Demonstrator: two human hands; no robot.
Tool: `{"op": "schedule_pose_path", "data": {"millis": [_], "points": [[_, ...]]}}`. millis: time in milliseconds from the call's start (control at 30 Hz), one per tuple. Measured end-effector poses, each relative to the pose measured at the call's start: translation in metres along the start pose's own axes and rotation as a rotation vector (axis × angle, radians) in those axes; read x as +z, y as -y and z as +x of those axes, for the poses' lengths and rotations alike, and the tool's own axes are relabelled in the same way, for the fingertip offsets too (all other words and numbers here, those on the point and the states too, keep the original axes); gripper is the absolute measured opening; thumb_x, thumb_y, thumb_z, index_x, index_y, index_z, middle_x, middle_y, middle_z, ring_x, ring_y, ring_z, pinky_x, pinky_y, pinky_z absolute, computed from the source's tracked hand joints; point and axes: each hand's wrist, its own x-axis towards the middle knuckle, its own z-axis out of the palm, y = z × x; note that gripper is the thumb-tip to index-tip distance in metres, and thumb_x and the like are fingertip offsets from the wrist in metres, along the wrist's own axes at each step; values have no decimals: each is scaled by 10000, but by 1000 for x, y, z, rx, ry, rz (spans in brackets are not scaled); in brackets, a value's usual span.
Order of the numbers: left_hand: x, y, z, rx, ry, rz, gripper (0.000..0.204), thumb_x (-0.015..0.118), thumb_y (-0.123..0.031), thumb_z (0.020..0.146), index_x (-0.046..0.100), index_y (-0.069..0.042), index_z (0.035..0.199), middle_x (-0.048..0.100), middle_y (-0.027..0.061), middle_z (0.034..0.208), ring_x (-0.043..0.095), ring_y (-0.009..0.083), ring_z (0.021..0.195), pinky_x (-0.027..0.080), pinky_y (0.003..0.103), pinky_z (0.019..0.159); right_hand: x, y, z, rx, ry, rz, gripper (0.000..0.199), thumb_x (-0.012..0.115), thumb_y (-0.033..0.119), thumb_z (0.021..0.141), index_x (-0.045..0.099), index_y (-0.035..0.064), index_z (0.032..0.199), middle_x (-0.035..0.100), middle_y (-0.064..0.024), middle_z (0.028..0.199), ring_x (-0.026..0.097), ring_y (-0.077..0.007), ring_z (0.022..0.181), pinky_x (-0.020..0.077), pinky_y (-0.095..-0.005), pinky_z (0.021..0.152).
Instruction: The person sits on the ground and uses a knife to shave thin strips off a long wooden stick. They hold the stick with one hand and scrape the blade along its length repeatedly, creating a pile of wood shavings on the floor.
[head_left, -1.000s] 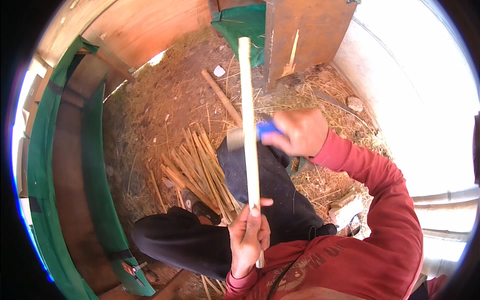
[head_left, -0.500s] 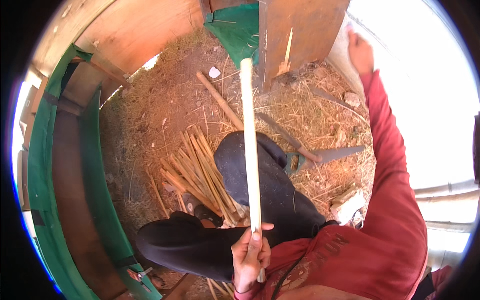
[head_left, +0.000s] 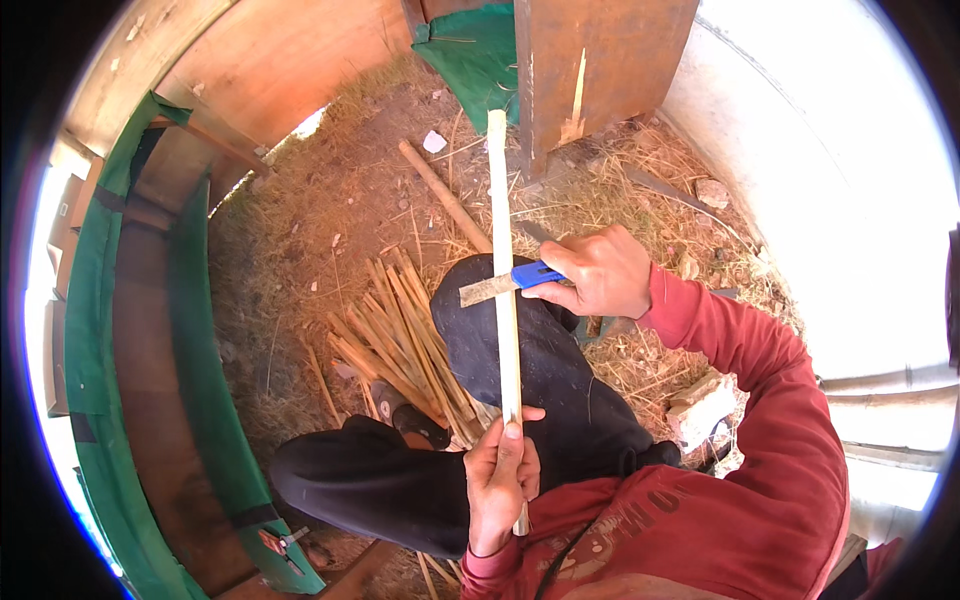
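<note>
A long pale strip, bamboo or wood [head_left: 503, 200], runs away from me over my raised knee. My left hand [head_left: 502, 470] is closed round its near end, thumb on top. In my right hand [head_left: 602, 275] is a blue utility knife [head_left: 537, 275], its wide blade [head_left: 487, 291] lying across the strip about midway and reaching past its left side. The strip's far end comes close to a brown wooden board [head_left: 600, 70]. Whether the blade's edge bites into the strip, I cannot tell.
A bundle of split sticks [head_left: 395, 340] lies beside my foot. Beyond my knee are a round wooden stick [head_left: 445, 195] and a saw partly hidden by my right hand. A pale stone block [head_left: 700, 408] sits at right; a green-covered bench [head_left: 190, 350] lines the left.
My right hand has swung in from the far right beside the pale wall, bringing the utility knife onto the strip. My left hand keeps its hold in nearly the same place.
</note>
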Motion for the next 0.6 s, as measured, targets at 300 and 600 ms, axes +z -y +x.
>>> {"op": "schedule_pose_path", "data": {"millis": [300, 600], "points": [[5, -10, -1, -6, -75, 34, 323, 405, -258, 1093, 590, -19, 1204, 327, -65, 560, 283, 11, 436, 223, 206, 396, 14, -38, 25, 24, -267, -166, 450, 643, 558, 892, 591, 113, 847, 541, -56, 501, 565, -269, 398, 430, -382, 372], [2, -10, -12, 25, 4, 27, 357, 396, -282, 1094, 586, 10, 1171, 342, -58, 549, 283, 18, 429, 224, 210, 395, 6, -86, 64, 115, -348, -397, 442, 655, 517, 897, 552, 92, 833, 598, -78, 584, 608, -268, 457, 453, -388, 393]]}}
